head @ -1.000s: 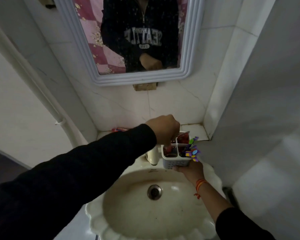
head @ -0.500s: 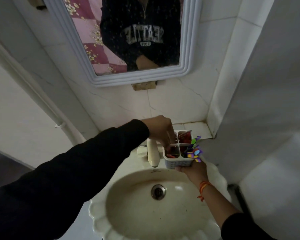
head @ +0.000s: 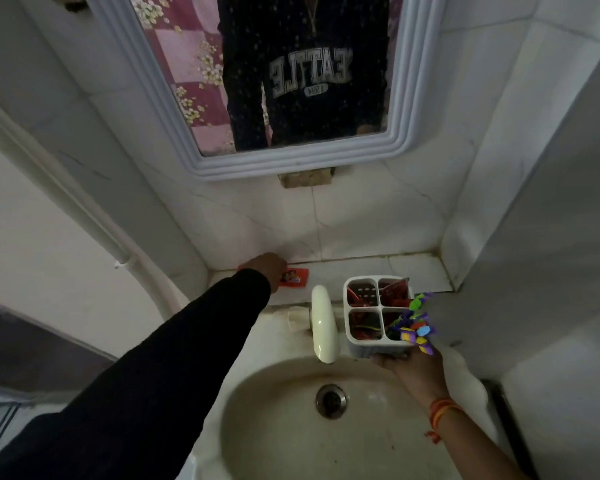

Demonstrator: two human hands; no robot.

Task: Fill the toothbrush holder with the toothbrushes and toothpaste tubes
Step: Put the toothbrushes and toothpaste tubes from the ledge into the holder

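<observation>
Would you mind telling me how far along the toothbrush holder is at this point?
Mostly filled: the white four-compartment holder, steadied from below by the right hand, already has red tubes in three compartments and colourful toothbrushes in the near right one. In hand: the left hand is on a red packet on the ledge. Left: bringing that packet over and slotting it in.

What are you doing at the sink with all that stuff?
A person is loading a white toothbrush holder over the sink. The right hand holds it up from below; colourful toothbrushes and red toothpaste tubes already sit inside. The left hand reaches to the ledge for a red packet lying there.
</observation>
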